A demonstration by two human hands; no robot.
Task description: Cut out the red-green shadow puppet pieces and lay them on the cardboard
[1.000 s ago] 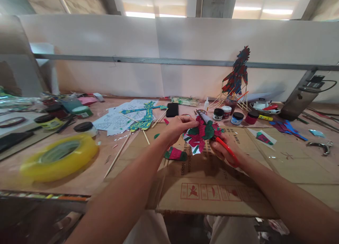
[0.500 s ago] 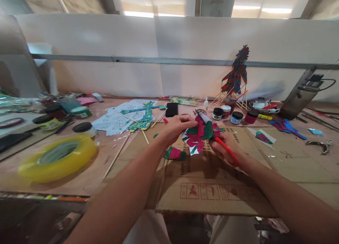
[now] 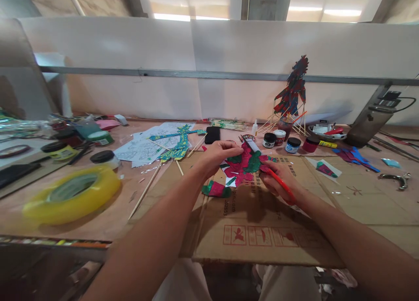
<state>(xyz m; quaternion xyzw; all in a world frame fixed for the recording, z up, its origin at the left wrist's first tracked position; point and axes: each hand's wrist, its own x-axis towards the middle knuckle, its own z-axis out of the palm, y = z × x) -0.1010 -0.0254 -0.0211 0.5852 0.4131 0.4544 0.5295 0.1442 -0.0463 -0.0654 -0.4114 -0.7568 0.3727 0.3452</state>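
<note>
My left hand (image 3: 225,152) pinches the upper left edge of a magenta and green painted paper cutout (image 3: 242,165), its fingers closed. White paper shows along the cutout's lower edge. On its right side, my right hand (image 3: 279,179) is wrapped around red-handled scissors (image 3: 282,187); the cutout hides much of the blades. A smaller magenta and green painted piece (image 3: 216,189) lies on the cardboard (image 3: 248,213) below my left hand. Another such piece (image 3: 326,169) rests on white paper to the right.
Paint jars (image 3: 293,145) stand behind the cardboard, near a red and blue figure (image 3: 294,87) on sticks. A blue-green stick puppet (image 3: 183,141) lies over drawings at left. Near me are a yellow tape roll (image 3: 104,189) and, at right, a dark bottle (image 3: 368,124).
The cutout has turned and shifted slightly upward between my hands. My right hand and the scissors have moved only a little; both grips stay closed.
</note>
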